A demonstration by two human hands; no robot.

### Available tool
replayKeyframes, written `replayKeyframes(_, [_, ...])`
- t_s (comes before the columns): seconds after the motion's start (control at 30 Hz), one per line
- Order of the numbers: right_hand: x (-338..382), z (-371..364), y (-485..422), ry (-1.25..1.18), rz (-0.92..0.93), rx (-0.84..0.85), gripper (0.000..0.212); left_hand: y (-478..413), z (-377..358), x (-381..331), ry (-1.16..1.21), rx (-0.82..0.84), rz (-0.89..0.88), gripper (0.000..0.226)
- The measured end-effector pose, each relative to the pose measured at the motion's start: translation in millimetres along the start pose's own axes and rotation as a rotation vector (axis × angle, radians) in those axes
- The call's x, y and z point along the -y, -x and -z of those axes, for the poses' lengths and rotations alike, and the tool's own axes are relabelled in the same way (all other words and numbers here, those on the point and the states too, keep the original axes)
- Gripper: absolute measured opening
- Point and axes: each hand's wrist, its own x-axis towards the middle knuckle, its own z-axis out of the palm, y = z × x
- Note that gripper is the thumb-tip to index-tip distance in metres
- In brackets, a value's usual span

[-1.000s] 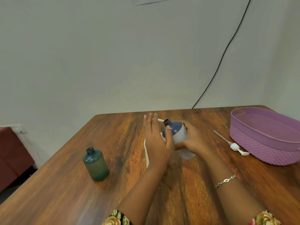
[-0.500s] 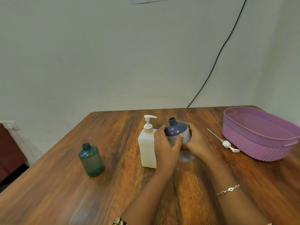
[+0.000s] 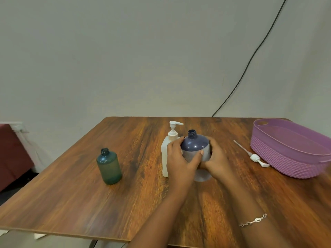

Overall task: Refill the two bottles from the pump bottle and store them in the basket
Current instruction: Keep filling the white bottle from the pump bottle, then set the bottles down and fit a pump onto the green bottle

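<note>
Dark navy round plastic bottle (image 3: 194,144) is standing upright at table centre, long axis vertical, open threaded neck pointing straight up, cap off. Left hand (image 3: 180,161) is wrapping its curled fingers and thumb round the bottle's left side; right hand (image 3: 217,161) is gripping the right side, fingers curled behind it. Contents: can't tell thru the tinted wall.

White rectangular plastic pump bottle (image 3: 165,154) is standing upright just beside it on the left, touching the left hand, nozzle pointing right, above and left of the navy neck.

Teal translucent plastic bottle (image 3: 109,165) is standing uncapped, well apart to the left; fill level unclear.

Loose white pump head w/ dip tube (image 3: 254,156) is lying flat on the brown wooden table (image 3: 71,194), tube pointing far-left, head just beside the lilac woven-look plastic basket (image 3: 286,158) sitting at the right edge.
</note>
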Motion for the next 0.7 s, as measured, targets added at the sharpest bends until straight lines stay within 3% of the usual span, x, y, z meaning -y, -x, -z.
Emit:
replayKeyframes(0.27, [4,-31,10,-0.084,0.052,0.054,0.072,3,35,5,-0.038,-0.051,-0.047,0.05])
replayKeyframes(0.43, [7,-63,10,-0.012,0.047,0.044,0.081,3,63,12,-0.074,-0.068,-0.043,0.057])
replayKeyframes(0.6, [8,-90,9,-0.045,0.042,0.122,0.071,-1,88,28,-0.109,-0.091,0.011,0.054])
replayKeyframes(0.7, [6,-111,4,-0.039,0.005,0.157,0.076,-6,101,41,-0.151,-0.115,0.017,0.054])
